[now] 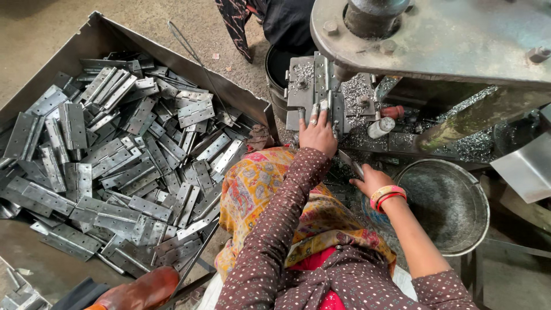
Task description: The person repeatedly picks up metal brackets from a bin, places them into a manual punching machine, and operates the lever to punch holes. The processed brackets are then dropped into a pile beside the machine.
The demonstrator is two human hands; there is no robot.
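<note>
The hinges [115,166] are bare steel, dull grey with a slight sheen, heaped in a scuffed sheet-metal tray [100,34]. Beside the tray, the press [436,37] is rough, grimy iron strewn with bright shavings [359,92]. The sleeve [281,229] is matt dotted cloth.

We wear a brown top dotted with small pale spots, its sleeve long on the left arm and pushed up past the elbow on the right. Rings sit on the left hand [317,133], red and pink bangles circle the wrist of the right hand [372,181], and a yellow patterned cloth [258,183] covers our lap.
</note>
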